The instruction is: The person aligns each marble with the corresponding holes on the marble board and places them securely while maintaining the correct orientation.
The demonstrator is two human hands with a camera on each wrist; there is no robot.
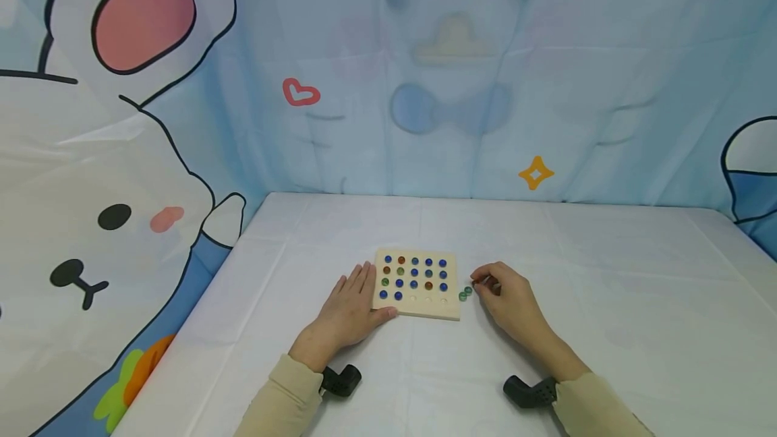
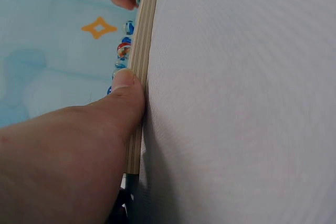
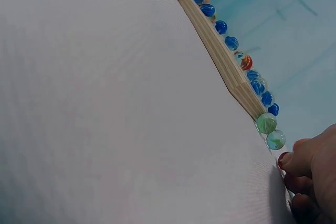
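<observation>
A square wooden board [image 1: 425, 309] lies on the table, its hollows holding rows of blue, green and red glass marbles. At the right of its front row, three bare hollows show. My left hand [image 1: 349, 312] rests against the board's left side with fingers straight, and its thumb [image 2: 125, 90] presses the front edge. Just right of the board, my right hand [image 1: 506, 295] pinches a red marble [image 3: 283, 160] between thumb and fingers, close to the table. Two green marbles [image 3: 266, 123] lie between that hand and the board's right edge.
The white cloth-covered table [image 1: 637, 302] extends around the board. Behind it hangs a light-blue printed curtain [image 1: 340, 32], with a large cartoon animal on the left. Black camera mounts [image 1: 529, 393] sit at both wrists.
</observation>
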